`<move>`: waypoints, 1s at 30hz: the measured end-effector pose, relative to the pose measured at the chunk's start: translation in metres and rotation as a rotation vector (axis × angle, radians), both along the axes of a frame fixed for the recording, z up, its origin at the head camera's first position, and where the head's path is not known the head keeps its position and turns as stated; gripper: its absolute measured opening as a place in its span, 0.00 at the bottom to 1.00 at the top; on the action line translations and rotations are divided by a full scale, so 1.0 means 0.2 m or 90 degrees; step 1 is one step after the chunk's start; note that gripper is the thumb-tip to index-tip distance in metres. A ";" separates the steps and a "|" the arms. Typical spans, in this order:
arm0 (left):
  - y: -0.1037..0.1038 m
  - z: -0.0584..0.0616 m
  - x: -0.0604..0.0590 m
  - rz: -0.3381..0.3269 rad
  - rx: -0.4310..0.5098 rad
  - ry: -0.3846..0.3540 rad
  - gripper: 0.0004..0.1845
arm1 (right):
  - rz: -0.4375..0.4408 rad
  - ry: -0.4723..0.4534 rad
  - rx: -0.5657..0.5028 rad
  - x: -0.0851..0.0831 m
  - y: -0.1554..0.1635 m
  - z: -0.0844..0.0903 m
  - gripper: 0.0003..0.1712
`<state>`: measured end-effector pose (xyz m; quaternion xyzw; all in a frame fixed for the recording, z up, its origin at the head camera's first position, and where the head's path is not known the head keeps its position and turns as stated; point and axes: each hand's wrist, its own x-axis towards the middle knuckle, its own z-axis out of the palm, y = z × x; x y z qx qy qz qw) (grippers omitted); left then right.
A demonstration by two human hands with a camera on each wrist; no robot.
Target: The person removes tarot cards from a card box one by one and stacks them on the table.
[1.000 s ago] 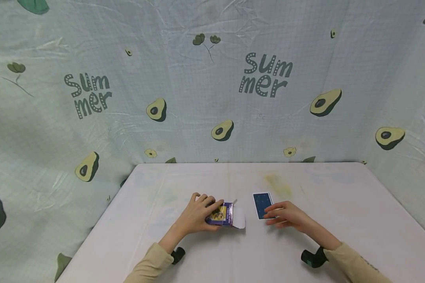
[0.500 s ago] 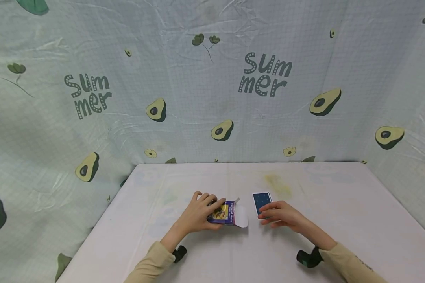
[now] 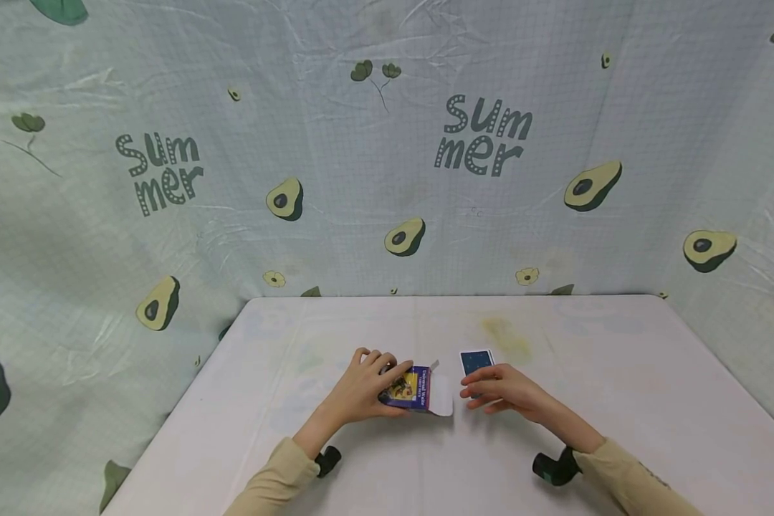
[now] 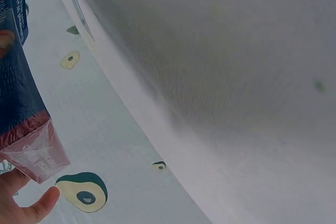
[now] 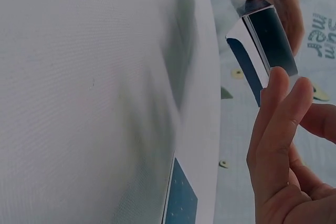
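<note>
- The left hand [image 3: 361,390] is gripping the card box [image 3: 409,388], fingers curled over its far side and thumb at the near side, holding it down on the white table [image 3: 619,373] near the middle of the near half.
- The box's long axis is running roughly 9 to 3 o'clock, with its open flap [image 3: 441,396] pointing toward 3 o'clock, at the right hand [image 3: 499,390].
- The right hand is hovering with fingers extended and relaxed, gripping nothing, fingertips just beside the flap; it is the hand nearer the deck of cards [image 3: 476,361].
- The deck is lying face down at about 1 o'clock from the box, its near end hidden under the right hand's fingers.
- The right wrist view is showing the box's open mouth [image 5: 252,51] facing the fingers [image 5: 278,114], and the deck's blue back [image 5: 181,200] flat on the table; the head view cannot see into that opening.
- The left wrist view is showing only the box's printed side [image 4: 21,114] and a thumb tip.
</note>
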<state>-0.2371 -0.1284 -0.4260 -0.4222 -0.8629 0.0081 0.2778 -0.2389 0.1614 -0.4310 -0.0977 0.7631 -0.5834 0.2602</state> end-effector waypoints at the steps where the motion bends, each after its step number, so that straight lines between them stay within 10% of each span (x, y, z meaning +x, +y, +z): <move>1: 0.00 0.00 0.00 0.000 0.000 -0.001 0.42 | 0.001 0.000 0.000 0.00 -0.01 0.00 0.32; 30: 0.01 -0.01 0.00 0.017 -0.023 -0.008 0.40 | 0.022 -0.006 -0.023 0.02 -0.09 0.02 0.27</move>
